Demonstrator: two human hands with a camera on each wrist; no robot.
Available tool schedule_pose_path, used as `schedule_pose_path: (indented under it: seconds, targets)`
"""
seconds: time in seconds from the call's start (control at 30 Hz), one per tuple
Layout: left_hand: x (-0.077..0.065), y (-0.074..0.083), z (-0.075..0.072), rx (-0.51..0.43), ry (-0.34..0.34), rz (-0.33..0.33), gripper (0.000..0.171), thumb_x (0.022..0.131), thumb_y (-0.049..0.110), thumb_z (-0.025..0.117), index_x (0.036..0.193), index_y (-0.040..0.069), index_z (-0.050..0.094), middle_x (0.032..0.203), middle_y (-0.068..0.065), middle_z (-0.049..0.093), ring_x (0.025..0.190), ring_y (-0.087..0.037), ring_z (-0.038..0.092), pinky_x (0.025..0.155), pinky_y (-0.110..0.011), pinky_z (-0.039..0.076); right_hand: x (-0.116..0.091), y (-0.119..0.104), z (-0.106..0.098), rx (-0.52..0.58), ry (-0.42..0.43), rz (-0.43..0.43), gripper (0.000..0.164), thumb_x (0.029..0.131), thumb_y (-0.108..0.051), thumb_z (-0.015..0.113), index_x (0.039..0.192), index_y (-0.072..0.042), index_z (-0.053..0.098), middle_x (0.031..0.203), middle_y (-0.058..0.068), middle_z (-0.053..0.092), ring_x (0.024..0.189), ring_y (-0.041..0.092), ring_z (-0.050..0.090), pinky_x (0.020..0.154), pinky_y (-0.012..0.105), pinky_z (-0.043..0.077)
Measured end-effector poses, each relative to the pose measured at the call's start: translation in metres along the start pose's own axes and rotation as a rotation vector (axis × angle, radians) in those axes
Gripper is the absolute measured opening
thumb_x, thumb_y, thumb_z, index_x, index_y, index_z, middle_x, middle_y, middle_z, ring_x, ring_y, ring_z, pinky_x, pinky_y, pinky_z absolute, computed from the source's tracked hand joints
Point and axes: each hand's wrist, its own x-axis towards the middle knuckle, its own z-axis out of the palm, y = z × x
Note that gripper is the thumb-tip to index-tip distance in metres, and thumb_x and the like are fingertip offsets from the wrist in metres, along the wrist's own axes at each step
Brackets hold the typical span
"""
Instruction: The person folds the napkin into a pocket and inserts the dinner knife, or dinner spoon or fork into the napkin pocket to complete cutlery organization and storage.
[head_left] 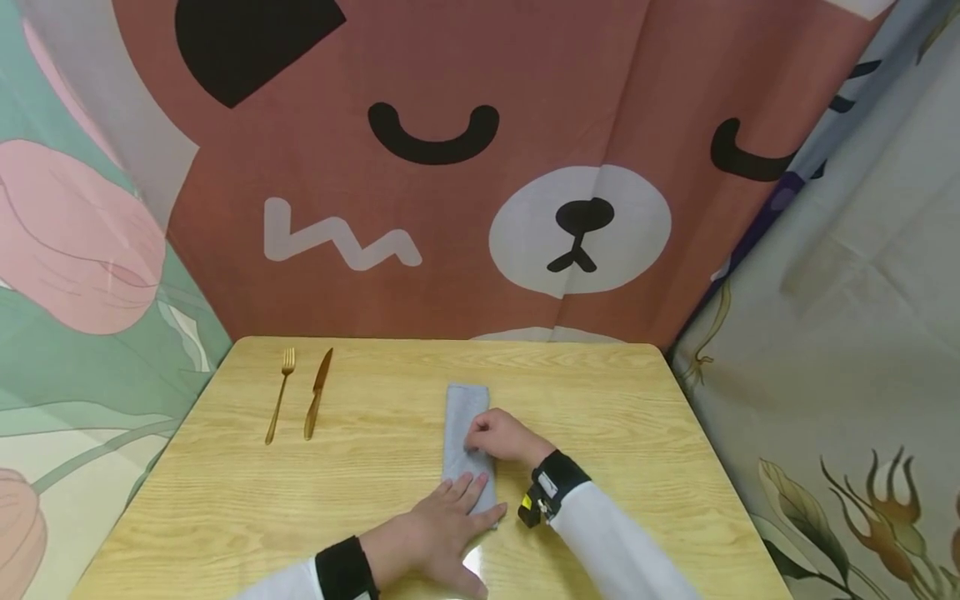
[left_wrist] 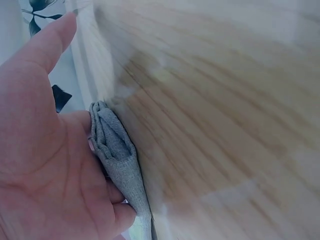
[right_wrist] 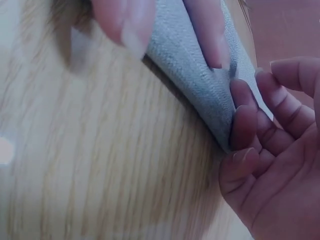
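Observation:
A grey-blue cloth, folded into a long narrow strip, lies on the wooden table. Its near end shows several stacked, rolled layers in the left wrist view. My left hand rests on that near end with fingers straight and spread, the thumb apart from the cloth. Farther up the strip, my right hand has its fingers curled at the cloth's right edge. In the right wrist view, the curled fingers touch the cloth, and the left hand's fingertips press on it close by.
A gold fork and a gold knife lie side by side at the table's far left. The wooden table ends at a patterned curtain behind. More printed fabric hangs along both sides.

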Motion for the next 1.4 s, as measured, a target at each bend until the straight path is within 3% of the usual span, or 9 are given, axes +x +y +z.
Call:
schedule_pose_path:
  seconds: [0.2, 0.4, 0.5, 0.67, 0.83, 0.97, 1.1, 1.23, 1.4]
  targets:
    - [0.002, -0.002, -0.002, -0.060, -0.033, 0.000, 0.105, 0.078, 0.090, 0.054, 0.163, 0.037, 0.024, 0.174, -0.013, 0.013, 0.161, -0.037, 0.014, 0.126, -0.058, 0.025, 0.003, -0.004, 0.006, -0.048, 0.008, 0.035, 0.022, 0.093, -0.022, 0.067, 0.072, -0.015, 0.065, 0.069, -0.007, 0.061, 0.057, 0.009, 0.051, 0.053, 0.024, 0.042]
    - [0.002, -0.016, -0.006, -0.319, -0.071, 0.022, 0.087, 0.091, 0.077, 0.053, 0.161, 0.030, 0.032, 0.174, -0.011, 0.012, 0.161, -0.036, 0.009, 0.127, -0.060, 0.017, 0.002, -0.007, 0.013, -0.136, 0.004, 0.051, 0.026, 0.091, -0.020, 0.062, 0.065, -0.020, 0.058, 0.061, -0.010, 0.052, 0.054, 0.008, 0.049, 0.053, 0.023, 0.040]
    - [-0.002, -0.026, -0.009, -0.461, -0.044, 0.043, 0.070, 0.098, 0.066, 0.052, 0.155, 0.026, 0.047, 0.171, -0.009, 0.025, 0.160, -0.033, 0.020, 0.127, -0.056, 0.022, 0.002, -0.007, 0.015, -0.172, 0.002, 0.043, 0.030, 0.090, -0.019, 0.059, 0.061, -0.021, 0.052, 0.057, -0.010, 0.045, 0.052, 0.007, 0.044, 0.051, 0.023, 0.036]
    - [-0.014, -0.054, -0.014, -0.732, 0.090, 0.013, 0.050, 0.105, 0.048, 0.053, 0.142, 0.015, 0.062, 0.149, -0.004, 0.059, 0.142, -0.026, 0.053, 0.114, -0.045, 0.046, 0.002, -0.005, 0.017, -0.190, 0.030, 0.040, 0.029, 0.089, -0.019, 0.060, 0.061, -0.021, 0.052, 0.057, -0.011, 0.045, 0.053, 0.007, 0.044, 0.051, 0.023, 0.035]
    - [-0.038, -0.105, -0.027, -0.790, 0.299, -0.140, 0.048, 0.107, 0.039, 0.054, 0.140, 0.005, 0.062, 0.136, -0.013, 0.067, 0.120, -0.028, 0.066, 0.099, -0.046, 0.055, 0.000, -0.007, 0.019, -0.168, 0.039, 0.039, 0.027, 0.091, -0.019, 0.061, 0.064, -0.020, 0.056, 0.061, -0.009, 0.049, 0.056, 0.009, 0.048, 0.053, 0.025, 0.039]
    - [-0.063, -0.152, -0.035, -0.698, 0.500, -0.373, 0.039, 0.106, 0.032, 0.057, 0.132, 0.004, 0.065, 0.123, -0.013, 0.071, 0.103, -0.023, 0.068, 0.083, -0.039, 0.056, -0.001, -0.009, 0.021, -0.141, 0.031, 0.047, 0.029, 0.092, -0.019, 0.061, 0.064, -0.020, 0.053, 0.061, -0.008, 0.047, 0.055, 0.010, 0.047, 0.053, 0.026, 0.039]
    - [-0.085, -0.202, -0.040, -0.599, 0.606, -0.581, 0.037, 0.106, 0.031, 0.056, 0.127, 0.003, 0.066, 0.118, -0.018, 0.070, 0.101, -0.030, 0.067, 0.080, -0.043, 0.055, -0.002, -0.009, 0.022, -0.150, 0.034, 0.052, 0.027, 0.092, -0.020, 0.061, 0.065, -0.021, 0.054, 0.063, -0.009, 0.048, 0.056, 0.009, 0.048, 0.053, 0.025, 0.039]
    - [-0.098, -0.249, -0.044, -0.518, 0.601, -0.714, 0.050, 0.106, 0.037, 0.051, 0.133, -0.005, 0.059, 0.129, -0.032, 0.062, 0.114, -0.048, 0.061, 0.091, -0.058, 0.052, -0.003, -0.008, 0.019, -0.153, 0.046, 0.060, 0.026, 0.092, -0.019, 0.061, 0.067, -0.021, 0.056, 0.065, -0.008, 0.049, 0.057, 0.009, 0.048, 0.053, 0.025, 0.040]
    - [-0.109, -0.291, -0.045, -0.503, 0.462, -0.850, 0.067, 0.104, 0.038, 0.049, 0.146, -0.014, 0.041, 0.141, -0.043, 0.046, 0.126, -0.060, 0.050, 0.098, -0.066, 0.048, -0.004, -0.008, 0.016, -0.141, 0.041, 0.058, 0.028, 0.093, -0.020, 0.060, 0.066, -0.020, 0.053, 0.064, -0.008, 0.047, 0.056, 0.010, 0.047, 0.053, 0.026, 0.039]
